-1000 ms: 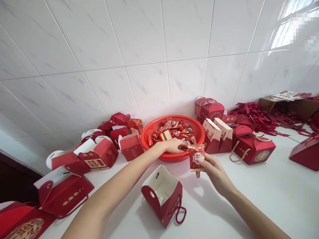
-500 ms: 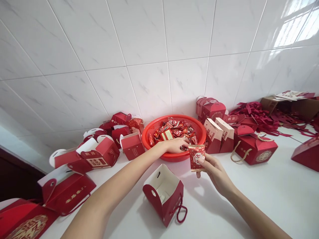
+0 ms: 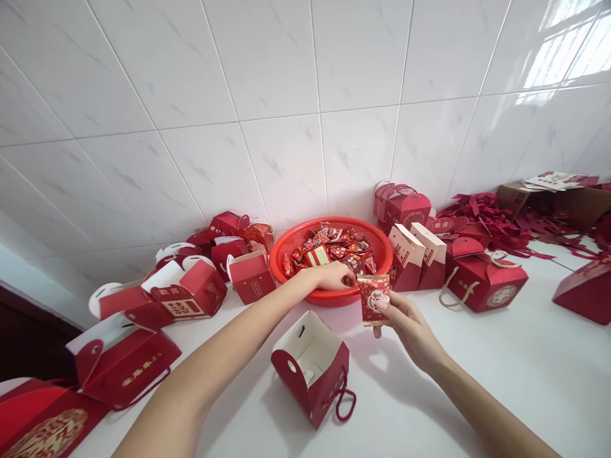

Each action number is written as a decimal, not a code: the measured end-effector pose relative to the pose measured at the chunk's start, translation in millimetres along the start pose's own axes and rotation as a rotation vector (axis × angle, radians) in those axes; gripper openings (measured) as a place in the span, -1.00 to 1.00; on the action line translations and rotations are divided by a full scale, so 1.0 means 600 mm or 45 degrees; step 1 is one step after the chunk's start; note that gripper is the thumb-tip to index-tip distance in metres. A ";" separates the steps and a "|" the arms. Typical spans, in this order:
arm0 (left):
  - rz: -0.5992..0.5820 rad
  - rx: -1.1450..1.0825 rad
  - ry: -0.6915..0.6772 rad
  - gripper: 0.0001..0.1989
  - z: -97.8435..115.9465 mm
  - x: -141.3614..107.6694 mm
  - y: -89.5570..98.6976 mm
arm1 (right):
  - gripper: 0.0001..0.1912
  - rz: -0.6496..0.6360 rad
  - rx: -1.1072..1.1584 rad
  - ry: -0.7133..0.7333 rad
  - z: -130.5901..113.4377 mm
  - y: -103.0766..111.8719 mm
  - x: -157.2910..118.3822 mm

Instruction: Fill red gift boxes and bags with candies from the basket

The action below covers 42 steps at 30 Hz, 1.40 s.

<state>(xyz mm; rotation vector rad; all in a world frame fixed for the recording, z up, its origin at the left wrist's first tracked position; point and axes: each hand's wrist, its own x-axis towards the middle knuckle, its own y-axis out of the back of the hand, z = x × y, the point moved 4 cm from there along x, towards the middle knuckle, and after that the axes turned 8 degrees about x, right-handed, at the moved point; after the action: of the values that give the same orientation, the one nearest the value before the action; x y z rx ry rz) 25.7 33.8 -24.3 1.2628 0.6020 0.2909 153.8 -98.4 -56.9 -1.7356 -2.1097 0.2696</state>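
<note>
As the packet (image 3: 371,299) seemed light and slippery, the right hand (image 3: 408,324) suitably pinched its edge, while the left hand (image 3: 334,276) at the basket (image 3: 329,299) showed no determinable grip.

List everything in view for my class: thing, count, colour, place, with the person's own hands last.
table: 1, white, lower view
tiled wall: 1, white, behind
basket: 1, red, centre, near wall
wrapped packets: many, mostly red, in basket
open box: 1, red, white inside, before basket
held packet: 1, red and gold, right of centre
left-side boxes: several, red, left
pale-topped boxes: 2, red and cream, right of basket
back boxes: several, red, behind those
cream-roped box: 1, red, right
edge box: 1, red, far right
ribbons: many, crimson, back right
cardboard box: 1, brown, back right
left hand: 1, bare, at basket's near rim
right hand: 1, bare, gripping held packet
</note>
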 end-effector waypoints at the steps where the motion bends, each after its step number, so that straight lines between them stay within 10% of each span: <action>1: -0.009 0.018 0.006 -0.85 0.000 0.000 0.000 | -0.68 0.000 -0.001 -0.003 0.000 0.000 0.000; 42: 0.022 0.083 -0.032 -0.72 0.004 -0.001 0.001 | -0.70 -0.024 -0.029 0.014 0.003 0.003 0.000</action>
<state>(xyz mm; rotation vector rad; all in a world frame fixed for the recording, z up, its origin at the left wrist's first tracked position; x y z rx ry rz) 26.6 32.0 -23.0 1.3330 0.5832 0.2714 154.5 -98.0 -59.2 -1.7256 -2.1281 0.2309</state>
